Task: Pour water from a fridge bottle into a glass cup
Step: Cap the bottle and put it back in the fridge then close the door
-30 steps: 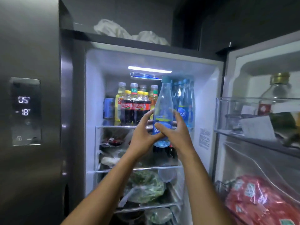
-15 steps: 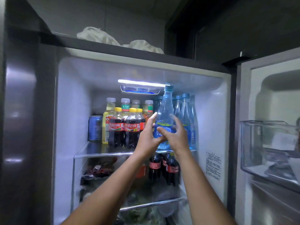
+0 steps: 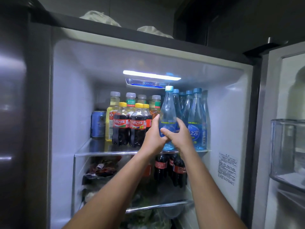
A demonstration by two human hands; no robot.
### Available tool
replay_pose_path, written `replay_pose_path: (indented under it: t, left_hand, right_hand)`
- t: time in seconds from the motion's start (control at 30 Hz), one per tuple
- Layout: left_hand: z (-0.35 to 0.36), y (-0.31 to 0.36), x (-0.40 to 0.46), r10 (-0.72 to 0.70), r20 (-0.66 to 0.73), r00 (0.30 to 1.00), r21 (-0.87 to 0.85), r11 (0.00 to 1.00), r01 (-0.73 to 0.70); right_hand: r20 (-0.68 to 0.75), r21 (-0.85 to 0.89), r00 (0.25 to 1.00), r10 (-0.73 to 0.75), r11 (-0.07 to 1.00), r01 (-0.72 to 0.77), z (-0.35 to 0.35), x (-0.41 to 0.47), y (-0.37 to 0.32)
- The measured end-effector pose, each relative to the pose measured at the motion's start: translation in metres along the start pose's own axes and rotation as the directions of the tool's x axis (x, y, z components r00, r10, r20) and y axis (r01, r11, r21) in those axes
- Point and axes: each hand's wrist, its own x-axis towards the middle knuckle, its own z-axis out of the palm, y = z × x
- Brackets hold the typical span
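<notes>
Step in hand: fetching the water bottle (image 3: 168, 119) from the open fridge; pouring has not begun, and no glass cup is in view.
Water bottle: clear blue plastic, pale blue cap on, upright, at the front edge of the top glass shelf (image 3: 105, 152). Whether its base rests on the shelf or is just off it I cannot tell.
Left hand (image 3: 152, 139): its grip is wrapped around the bottle's lower body from the left, thumb reaching up the side.
Right hand (image 3: 179, 136): grip curled round the same label band from the right, thumb across the front; both hands touch each other low on the bottle.
Neighbours: a cluster of matching blue bottles (image 3: 196, 119) stands just behind and to the right; small cola bottles (image 3: 137, 128) with yellow caps stand just left, with pale yellow drink bottles (image 3: 113, 111) behind them and a blue can (image 3: 98, 123) at the far left.
Below: more cola bottles (image 3: 170, 169) on the next shelf.
Risk, knocking: drawing the bottle out at an angle could likely tip a cola bottle or a blue one off the shelf edge.
Risk, slipping: a chilled bottle may be damp, and both grips sit low, so the tall top could swing.
Risk, door: the open door bin (image 3: 287, 151) stands well to the right; a wide swing could strike it.
</notes>
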Motion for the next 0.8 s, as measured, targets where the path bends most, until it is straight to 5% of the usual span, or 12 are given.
replay_pose_path:
  t: [0.43,0.8]
  left_hand:
    - [0.001,0.003,-0.018,-0.082,-0.064,0.995,0.173,0.981,0.092]
    - [0.005,0.104,-0.240,-0.028,-0.093,0.995,0.103,0.994,0.037]
  right_hand:
    - [-0.034,-0.081,0.998,0.044,0.996,-0.046,-0.005,-0.036,-0.003]
    - [-0.016,0.202,0.999,0.046,0.978,-0.042,-0.108,-0.249,-0.032]
